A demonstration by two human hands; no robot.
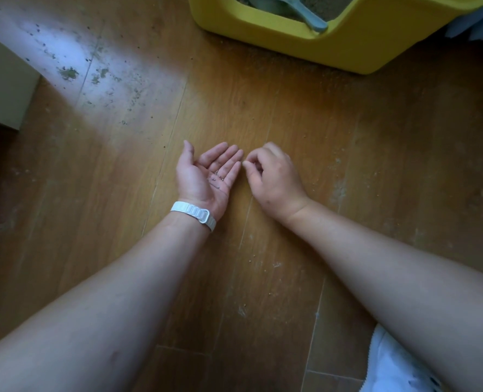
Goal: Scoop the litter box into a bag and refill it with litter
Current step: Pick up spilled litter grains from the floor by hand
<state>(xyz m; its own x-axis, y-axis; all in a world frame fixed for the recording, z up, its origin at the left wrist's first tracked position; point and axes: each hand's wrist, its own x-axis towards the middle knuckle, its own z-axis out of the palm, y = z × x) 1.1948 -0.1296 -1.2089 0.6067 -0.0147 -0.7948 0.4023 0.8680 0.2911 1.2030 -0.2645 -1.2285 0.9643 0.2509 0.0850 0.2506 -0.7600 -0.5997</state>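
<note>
A pale piece of furniture (2, 80) stands at the floor's left edge, beside a sunlit patch of wooden floor (79, 193) strewn with dark spilled bits (99, 75). Near the middle of the floor the left hand (206, 171), a white strap (193, 212) at its wrist, lies palm up with fingers straight and wide, cupping a few grains of litter (217, 176). Just beside its fingertips the right hand (274, 176) hovers knuckles up, fingers curled and thumb meeting forefinger; whether a grain sits in that pinch cannot be told. At the floor's far edge, right of centre, the yellow litter box (333, 49) holds sandy litter (325, 4), with a blue scoop (299, 9) resting in it, handle over the low front lip. No bag is in view. The work appears to be at the tidying stage, with stray grains gathered by hand. More specks remain on the boards, and whether the scooping or the refill is finished cannot be judged from here.
</note>
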